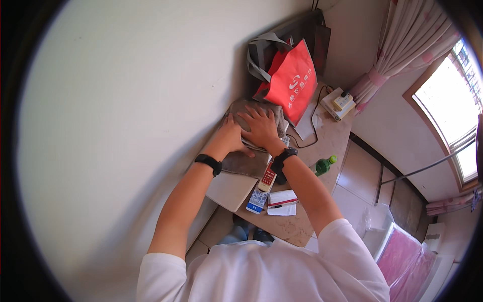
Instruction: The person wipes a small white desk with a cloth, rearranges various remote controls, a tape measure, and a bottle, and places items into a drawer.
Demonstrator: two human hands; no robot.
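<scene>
A grey-brown plush cloth (245, 166) lies folded on the table against the wall. My left hand (230, 137) rests flat on its folded part, thumb stretched toward the right. Beside it my right hand (261, 128) is spread over the top of the fold, its fingers apart and pointing away from me. Both palms press on the cloth without gripping it. Under the cloth's near edge a white flat panel or box (229, 190) sticks out. Close to the right wrist lies a remote control (268, 176) with a red face, partly covered by the forearm.
A red bag (292, 80) with grey handles stands behind the cloth. Near me are a blue-and-white packet (257, 202) and white paper (282, 206) with pens. A green bottle (323, 165) is at the table's right edge. A white box (337, 104) with a cable sits farther back.
</scene>
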